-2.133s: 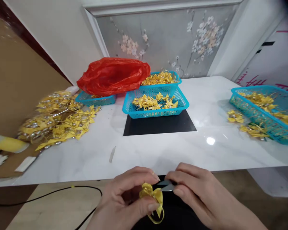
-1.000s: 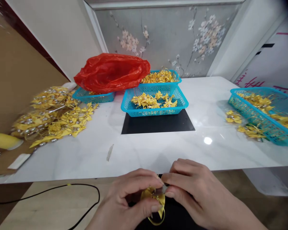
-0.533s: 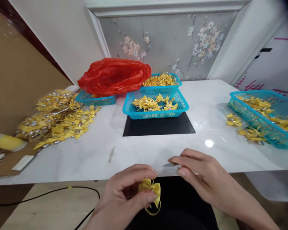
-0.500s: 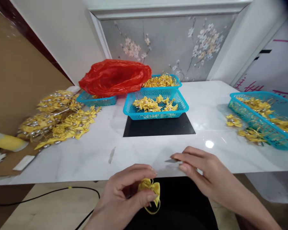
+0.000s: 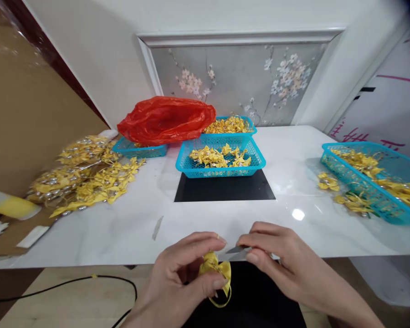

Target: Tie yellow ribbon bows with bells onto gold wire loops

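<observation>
My left hand point(image 5: 187, 273) pinches a yellow ribbon bow point(image 5: 225, 272) between thumb and fingers, just off the table's front edge. A thin loop of yellow cord hangs below the bow. To its right, my right hand point(image 5: 280, 255) is closed on a small pointed grey blade point(image 5: 237, 249), most of which the fingers hide. The blade's tip points left toward the bow, with a small gap between them.
Ahead stands a blue basket point(image 5: 222, 173) of yellow bows on a black mat point(image 5: 225, 193). A red plastic bag point(image 5: 167, 120) lies behind it. Beaded yellow bows point(image 5: 102, 184) are heaped at left. Another blue basket point(image 5: 386, 189) is at right, loose bows point(image 5: 355, 202) beside it.
My right hand has brought the blade left and closer to the bow. My left hand still holds the bow in nearly the same place. The view has tilted slightly.
</observation>
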{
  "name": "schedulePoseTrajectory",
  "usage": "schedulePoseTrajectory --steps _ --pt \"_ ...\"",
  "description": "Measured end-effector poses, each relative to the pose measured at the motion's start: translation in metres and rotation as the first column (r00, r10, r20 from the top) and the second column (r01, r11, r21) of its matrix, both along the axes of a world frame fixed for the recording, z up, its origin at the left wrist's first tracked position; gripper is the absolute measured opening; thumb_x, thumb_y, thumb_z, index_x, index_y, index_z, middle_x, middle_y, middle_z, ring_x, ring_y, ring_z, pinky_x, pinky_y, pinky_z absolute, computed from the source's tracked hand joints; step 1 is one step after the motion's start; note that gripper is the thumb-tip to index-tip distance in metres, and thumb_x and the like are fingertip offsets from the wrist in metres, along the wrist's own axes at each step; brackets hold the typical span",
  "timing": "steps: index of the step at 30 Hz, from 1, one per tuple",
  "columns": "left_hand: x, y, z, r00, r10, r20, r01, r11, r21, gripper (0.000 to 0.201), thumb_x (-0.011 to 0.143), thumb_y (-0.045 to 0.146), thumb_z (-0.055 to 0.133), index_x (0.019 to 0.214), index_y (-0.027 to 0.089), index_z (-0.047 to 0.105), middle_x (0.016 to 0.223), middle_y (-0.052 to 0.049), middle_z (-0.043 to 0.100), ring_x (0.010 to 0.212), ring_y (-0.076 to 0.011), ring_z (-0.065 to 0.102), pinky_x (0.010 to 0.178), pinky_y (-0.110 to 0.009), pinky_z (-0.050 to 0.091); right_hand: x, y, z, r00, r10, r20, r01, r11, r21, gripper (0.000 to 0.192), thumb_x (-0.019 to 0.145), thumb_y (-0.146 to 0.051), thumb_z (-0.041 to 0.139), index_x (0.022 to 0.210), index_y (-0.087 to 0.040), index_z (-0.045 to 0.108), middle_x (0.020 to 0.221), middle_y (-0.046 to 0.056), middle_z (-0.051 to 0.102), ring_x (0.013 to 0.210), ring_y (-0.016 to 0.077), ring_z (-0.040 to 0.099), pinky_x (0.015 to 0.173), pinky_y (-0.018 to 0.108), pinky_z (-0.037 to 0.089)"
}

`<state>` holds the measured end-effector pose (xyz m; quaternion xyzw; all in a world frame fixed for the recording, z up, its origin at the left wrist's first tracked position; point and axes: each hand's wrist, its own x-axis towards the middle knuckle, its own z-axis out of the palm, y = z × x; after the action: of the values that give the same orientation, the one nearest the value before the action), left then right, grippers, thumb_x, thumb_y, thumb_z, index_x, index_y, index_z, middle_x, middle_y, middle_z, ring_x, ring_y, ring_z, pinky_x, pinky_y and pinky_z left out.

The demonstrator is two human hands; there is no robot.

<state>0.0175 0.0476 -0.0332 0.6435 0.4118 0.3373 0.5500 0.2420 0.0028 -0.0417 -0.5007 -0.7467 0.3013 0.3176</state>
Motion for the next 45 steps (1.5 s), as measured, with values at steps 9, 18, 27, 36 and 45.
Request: schedulePoseTrajectory --steps 9,18,27,36,45 --pt "0.006 0.0 0.005 0.998 -0.055 0.024 0.055 0.998 -0.018 0.036 0.069 0.009 0.078 0.091 0.037 0.083 0.096 0.001 0.075 0.082 -0.0151 0.069 0.069 -0.016 0.055 -0.01 0.005 -0.001 0.998 0.058 0.004 -0.058 0.997 0.046 0.024 0.103 -0.028 0.043 0.097 -0.022 0.066 0.082 0.001 0.057 0.077 0.0149 0.052 0.068 0.029 0.038" --pt "0.002 -0.001 0.001 0.996 -0.092 0.011 0.092 0.996 -0.001 0.042 0.071 0.007 0.076 0.097 0.039 0.082 0.097 0.003 0.075 0.083 -0.0134 0.068 0.07 -0.014 0.054 -0.011 0.006 -0.003 0.997 0.078 0.002 -0.078 0.996 0.052 0.025 0.103 -0.029 0.045 0.098 -0.021 0.068 0.08 0.001 0.057 0.076 0.0148 0.052 0.068 0.029 0.038" --pt "0.002 -0.001 -0.002 1.0 -0.006 -0.009 0.007 1.0 0.011 0.038 0.067 0.008 0.077 0.09 0.038 0.083 0.1 0.002 0.077 0.083 -0.0157 0.072 0.069 -0.016 0.057 -0.01 0.006 -0.003 0.999 0.03 0.017 -0.031 0.998 0.061 0.025 0.102 -0.029 0.045 0.094 -0.023 0.068 0.078 -0.001 0.056 0.074 0.0132 0.054 0.065 0.027 0.039" --pt "-0.008 0.001 -0.008 1.0 0.017 -0.021 -0.018 0.996 -0.09 0.034 0.069 0.014 0.078 0.095 0.035 0.082 0.112 -0.001 0.071 0.066 -0.0102 0.06 0.06 -0.019 0.053 0.047 0.034 -0.07 0.743 -0.61 0.276 0.519 0.785 0.337 0.039 0.098 -0.034 0.044 0.112 -0.012 0.072 0.105 0.018 0.066 0.095 0.0362 0.062 0.08 0.052 0.048" --pt "-0.005 -0.006 -0.002 0.99 -0.092 0.11 0.108 0.983 -0.145 0.035 0.071 0.011 0.079 0.1 0.029 0.081 0.106 -0.001 0.069 0.067 -0.0093 0.053 0.059 -0.02 0.047 -0.015 0.015 -0.053 0.956 -0.228 -0.182 0.238 0.971 0.036 0.041 0.099 -0.043 0.045 0.138 -0.029 0.05 0.142 0.01 0.052 0.089 0.0173 0.066 0.081 0.031 0.056"
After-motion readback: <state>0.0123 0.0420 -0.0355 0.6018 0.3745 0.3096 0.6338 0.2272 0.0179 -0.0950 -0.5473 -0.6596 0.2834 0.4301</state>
